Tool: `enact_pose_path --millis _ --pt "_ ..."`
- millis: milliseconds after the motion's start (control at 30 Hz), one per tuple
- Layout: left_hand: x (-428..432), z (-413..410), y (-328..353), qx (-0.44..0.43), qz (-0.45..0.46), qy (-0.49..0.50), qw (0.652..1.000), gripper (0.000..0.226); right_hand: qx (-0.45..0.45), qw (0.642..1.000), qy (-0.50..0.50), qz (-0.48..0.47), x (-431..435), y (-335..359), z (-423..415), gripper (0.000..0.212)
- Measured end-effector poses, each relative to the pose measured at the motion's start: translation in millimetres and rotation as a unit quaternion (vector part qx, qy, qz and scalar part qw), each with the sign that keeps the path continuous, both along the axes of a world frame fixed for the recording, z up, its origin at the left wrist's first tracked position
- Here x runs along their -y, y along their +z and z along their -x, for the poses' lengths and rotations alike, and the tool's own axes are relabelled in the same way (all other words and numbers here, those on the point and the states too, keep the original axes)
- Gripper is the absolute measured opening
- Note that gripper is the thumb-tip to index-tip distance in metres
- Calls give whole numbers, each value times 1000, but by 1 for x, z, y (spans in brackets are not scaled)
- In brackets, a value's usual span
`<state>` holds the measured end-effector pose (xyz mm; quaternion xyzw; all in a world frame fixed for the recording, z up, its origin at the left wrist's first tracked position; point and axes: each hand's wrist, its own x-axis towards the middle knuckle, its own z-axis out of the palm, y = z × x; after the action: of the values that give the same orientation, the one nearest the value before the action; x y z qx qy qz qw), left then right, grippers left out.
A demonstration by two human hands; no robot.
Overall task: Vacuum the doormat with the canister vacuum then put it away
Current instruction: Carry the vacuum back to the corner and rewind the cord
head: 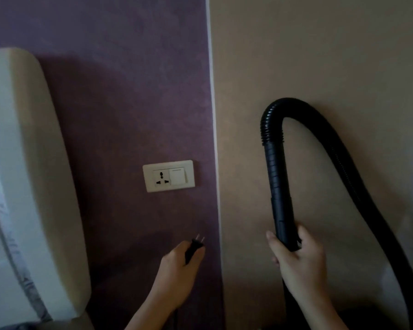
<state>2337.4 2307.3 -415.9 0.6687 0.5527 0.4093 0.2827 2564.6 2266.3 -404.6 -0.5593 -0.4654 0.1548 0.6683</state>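
My left hand (177,267) grips a black two-pin power plug (194,247), its pins pointing up and right, a short way below the wall socket (168,176). The socket plate is cream, with one outlet on the left and a rocker switch on the right. My right hand (298,260) is closed around the black rigid tube of the vacuum hose (278,182). The ribbed hose arches over the top and runs down to the lower right. The canister and the doormat are out of view.
A cream padded headboard (29,163) with bedding fills the left side. The wall is purple on the left and beige on the right, split by a white vertical strip (214,139).
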Motion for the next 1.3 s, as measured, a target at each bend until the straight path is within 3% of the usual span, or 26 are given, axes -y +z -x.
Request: enact_pose_path --millis 200,400,567,633,733,867,1033,1167,1233,1300 --pt "13 -58 -23 48 79 -126 988 18 -60 998 -12 -15 20 -3 -34 19" --pt "53 -143 -19 75 111 -317 939 17 -64 996 -38 -38 57 6 -68 15" --pt "79 -202 -31 58 166 -421 890 55 -53 993 -68 -79 89 10 -105 16" --pt "93 -223 -41 26 143 -431 891 58 -69 991 -71 -87 100 9 -120 20" --pt "111 -247 -56 60 128 -417 898 43 -83 991 -68 -84 115 5 -138 23" --pt "121 -267 -73 93 132 -386 908 48 -19 996 -78 -50 136 -17 -160 25" --pt "118 -277 -86 133 159 -427 880 51 -29 997 -70 22 154 -69 -161 27" --pt "102 -264 -99 124 186 -450 864 32 -63 997 -52 0 156 -80 -160 30" --pt "89 -257 -120 136 198 -408 881 24 -84 995 -50 -15 156 -80 -161 31" --pt "77 -255 -149 74 193 -347 915 24 -74 995 -62 -26 158 -78 -163 30"
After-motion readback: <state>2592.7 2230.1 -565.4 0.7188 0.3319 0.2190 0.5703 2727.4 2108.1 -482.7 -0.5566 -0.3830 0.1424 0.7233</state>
